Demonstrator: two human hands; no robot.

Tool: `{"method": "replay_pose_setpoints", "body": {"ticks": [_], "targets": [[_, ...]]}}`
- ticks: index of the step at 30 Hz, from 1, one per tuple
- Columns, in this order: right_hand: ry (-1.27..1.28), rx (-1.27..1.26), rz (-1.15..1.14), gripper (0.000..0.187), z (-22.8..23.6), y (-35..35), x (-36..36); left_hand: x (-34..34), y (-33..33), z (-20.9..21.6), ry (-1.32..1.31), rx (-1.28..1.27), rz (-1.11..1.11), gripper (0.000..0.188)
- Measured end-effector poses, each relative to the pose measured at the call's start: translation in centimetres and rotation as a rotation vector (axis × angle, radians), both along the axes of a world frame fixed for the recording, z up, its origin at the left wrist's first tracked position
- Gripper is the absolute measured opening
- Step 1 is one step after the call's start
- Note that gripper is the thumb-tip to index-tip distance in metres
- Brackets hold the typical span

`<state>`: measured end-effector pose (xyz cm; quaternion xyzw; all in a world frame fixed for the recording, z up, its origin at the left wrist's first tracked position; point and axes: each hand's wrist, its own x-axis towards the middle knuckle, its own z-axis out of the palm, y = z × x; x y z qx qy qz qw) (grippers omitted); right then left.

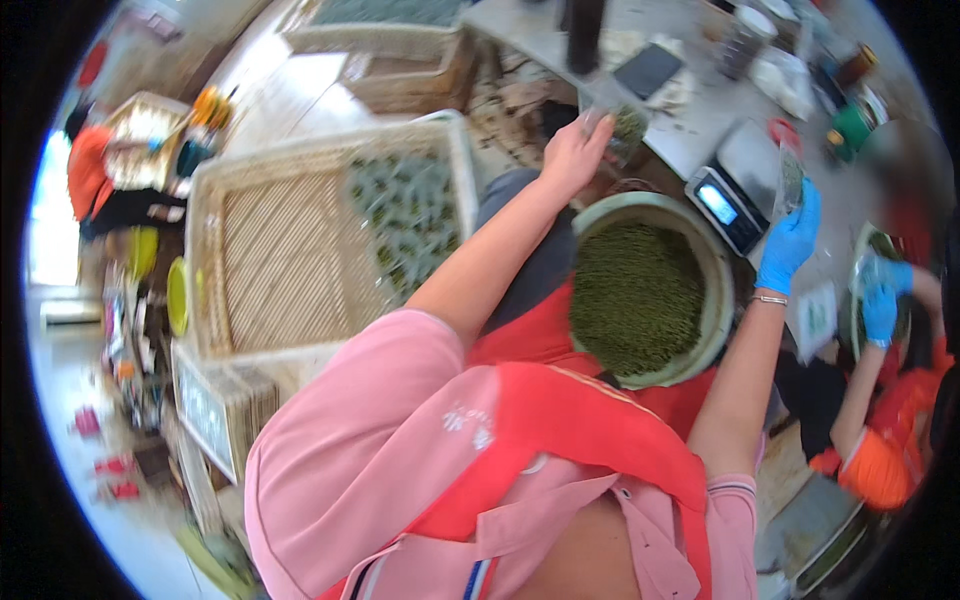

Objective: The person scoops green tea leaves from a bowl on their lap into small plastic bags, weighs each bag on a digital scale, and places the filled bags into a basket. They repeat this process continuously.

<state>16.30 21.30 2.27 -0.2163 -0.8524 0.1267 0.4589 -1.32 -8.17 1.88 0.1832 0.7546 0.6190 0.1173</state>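
My bare left hand [578, 157] is closed on a clear plastic bag [629, 128] with green leaf-like bits in it, near the table's edge. On my right hand [791, 240] is a blue glove. Its fingers pinch another small clear bag [790, 182], also holding green bits, beside the digital scale [728, 208] with a lit display. Below and between both hands stands a round pale tub [722, 300], filled with dark green dried leaves [640, 300] that look like tea.
At my left lies a large woven tray [290, 260] with several filled clear bags [410, 215] along its right side. A dark flat device [648, 70], a jar [747, 42] and a green container [850, 130] stand on the table [690, 125]. A blue-gloved co-worker [885, 460] is at right.
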Motion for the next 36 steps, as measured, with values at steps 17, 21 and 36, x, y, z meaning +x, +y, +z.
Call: {"method": "replay_pose_setpoints", "body": {"ticks": [17, 21, 36], "targets": [[-0.777, -0.550, 0.331, 0.046, -9.8, -15.0, 7.3, -0.2, -36.5, -11.8, -0.273, -1.033, 0.831, 0.063], [-1.066, -0.457, 0.205, 0.048, -12.8, -15.9, 8.1, -1.1, -36.1, -15.5, -0.256, -0.875, 0.679, 0.074], [-0.610, -1.070, 0.311, 0.025, -8.3, -16.4, 8.3, 4.5, -7.9, 0.5, 0.783, -0.190, -0.232, 0.031]]}}
